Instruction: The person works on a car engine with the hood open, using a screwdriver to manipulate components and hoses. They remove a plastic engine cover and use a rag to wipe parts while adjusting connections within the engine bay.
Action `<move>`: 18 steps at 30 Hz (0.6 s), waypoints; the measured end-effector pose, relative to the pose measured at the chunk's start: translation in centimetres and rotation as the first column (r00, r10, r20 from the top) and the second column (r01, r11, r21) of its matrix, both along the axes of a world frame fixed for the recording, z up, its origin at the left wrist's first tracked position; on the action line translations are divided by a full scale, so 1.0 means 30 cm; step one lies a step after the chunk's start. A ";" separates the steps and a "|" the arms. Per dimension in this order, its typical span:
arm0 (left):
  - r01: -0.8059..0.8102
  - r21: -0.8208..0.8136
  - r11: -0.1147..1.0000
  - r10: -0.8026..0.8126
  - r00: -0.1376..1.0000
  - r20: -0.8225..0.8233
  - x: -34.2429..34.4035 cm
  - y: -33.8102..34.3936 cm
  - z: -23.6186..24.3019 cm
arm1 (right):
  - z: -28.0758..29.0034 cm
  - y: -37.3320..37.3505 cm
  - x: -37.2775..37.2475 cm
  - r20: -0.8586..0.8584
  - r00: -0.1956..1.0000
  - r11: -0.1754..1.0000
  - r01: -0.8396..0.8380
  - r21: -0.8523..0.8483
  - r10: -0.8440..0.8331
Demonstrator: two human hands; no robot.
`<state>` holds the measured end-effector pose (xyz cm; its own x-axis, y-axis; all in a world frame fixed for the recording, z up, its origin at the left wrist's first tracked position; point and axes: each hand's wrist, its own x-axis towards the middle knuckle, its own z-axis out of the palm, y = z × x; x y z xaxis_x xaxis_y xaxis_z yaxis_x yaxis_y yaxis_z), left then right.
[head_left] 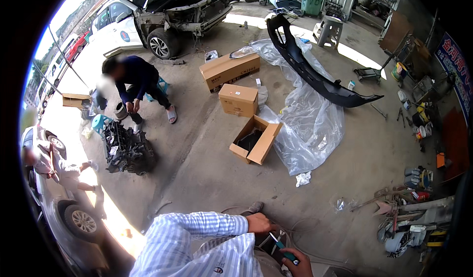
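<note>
My left hand (258, 222) is closed in front of my body at the bottom middle; what its fingers hold, if anything, is too small to make out. Below and to the right, my right hand (297, 261) grips a teal-handled tool (287, 254) with a slim metal shaft that points up toward my left hand. Thin cords or hoses (300, 231) lie on the floor beside my hands. My striped sleeve crosses the lower edge, and my body partly hides the surface under the hands.
A seated co-worker (135, 80) bends near an engine (125, 146); another person (61, 171) is beside a car (69, 237). Cardboard boxes (239, 102), plastic sheeting (310, 144), a black bumper (320, 77) and a dismantled white car (113, 33) stand or lie ahead; tools (404, 208) crowd the right.
</note>
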<state>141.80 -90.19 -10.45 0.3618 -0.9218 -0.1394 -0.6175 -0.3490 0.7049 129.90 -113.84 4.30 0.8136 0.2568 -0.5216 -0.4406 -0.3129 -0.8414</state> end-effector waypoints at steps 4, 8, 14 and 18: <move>0.059 -0.130 0.990 -0.047 0.994 0.098 0.413 -0.389 0.102 | 0.069 -0.290 0.256 -0.001 0.970 0.967 0.244 0.070 -0.245; 0.041 -0.186 0.982 -0.008 0.985 0.171 0.777 -0.799 0.063 | 0.045 -0.603 0.573 0.078 0.936 0.940 0.342 0.011 -0.342; -0.026 -0.115 0.993 0.048 0.981 0.189 1.224 -1.366 -0.174 | 0.092 -1.265 1.000 0.296 0.897 0.934 0.356 -0.036 -0.330; -0.503 0.185 0.844 0.474 0.862 0.179 1.664 -1.443 -0.222 | 0.218 -1.751 1.179 0.438 0.736 0.812 0.584 -0.024 -0.516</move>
